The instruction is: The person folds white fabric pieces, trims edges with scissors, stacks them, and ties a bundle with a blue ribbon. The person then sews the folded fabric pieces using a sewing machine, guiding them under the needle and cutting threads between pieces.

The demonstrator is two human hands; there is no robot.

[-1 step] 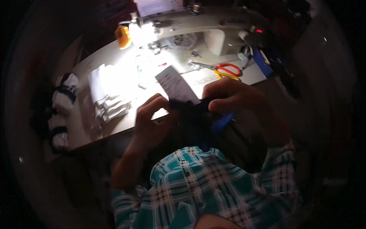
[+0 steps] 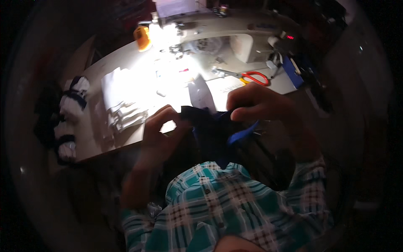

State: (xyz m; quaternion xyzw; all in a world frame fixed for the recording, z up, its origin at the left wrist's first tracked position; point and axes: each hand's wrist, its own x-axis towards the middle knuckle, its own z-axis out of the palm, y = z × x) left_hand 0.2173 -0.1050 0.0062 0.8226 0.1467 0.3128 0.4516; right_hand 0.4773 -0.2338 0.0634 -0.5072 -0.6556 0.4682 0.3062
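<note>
A dark navy piece of cloth [image 2: 210, 130] is stretched between my two hands at the near edge of the table. My left hand [image 2: 161, 130] pinches its left corner, thumb and forefinger making a ring. On the other side my right hand [image 2: 256, 103] grips the cloth's upper right edge with thumb and bent fingers. A pale label-like slip [image 2: 201, 94] stands up from the cloth's top edge between the hands, blurred. Below my right hand hangs a bright blue strip [image 2: 243, 133]. The cloth's lower part reaches down toward my checked shirt.
A sewing machine [image 2: 241, 48] spans the back of the table under a glaring lamp. Scissors [image 2: 256, 77] with red and yellow handles lie beyond my right hand. White pieces [image 2: 121, 101] are piled at left, beside dark-and-white bundles [image 2: 73, 103]. A blue box-like thing [image 2: 291, 71] stands at right.
The pale slip has swung from leaning left to nearly upright and shows narrower. The cloth's left corner has lifted a little by my left hand. Both hands keep hold.
</note>
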